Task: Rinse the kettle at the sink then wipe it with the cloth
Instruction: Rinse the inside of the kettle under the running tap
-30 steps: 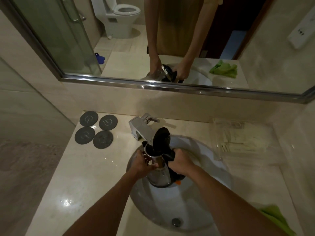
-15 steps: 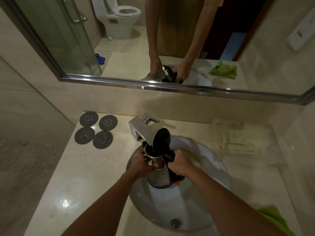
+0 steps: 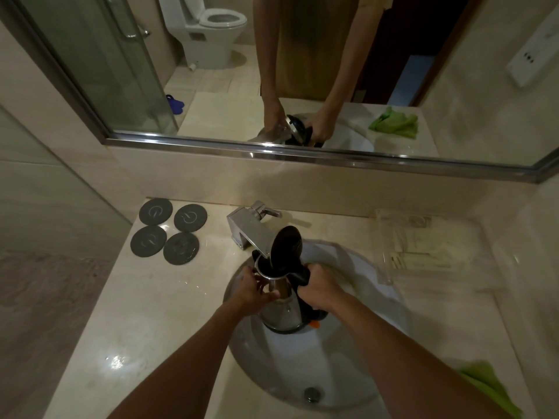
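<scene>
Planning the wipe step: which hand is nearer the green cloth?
Right. The right hand grips the kettle handle on the cloth's side; the left hand holds the kettle's far side.

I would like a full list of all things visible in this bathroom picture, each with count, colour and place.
kettle: one, steel with black open lid, over the sink under the tap
tap: one, chrome, behind the basin
sink: one, white, set in the counter
cloth: one, green, counter at right front
coasters: four, grey, counter at left
mirror: one, on the wall
left hand: on the kettle body
right hand: grips the black handle
</scene>
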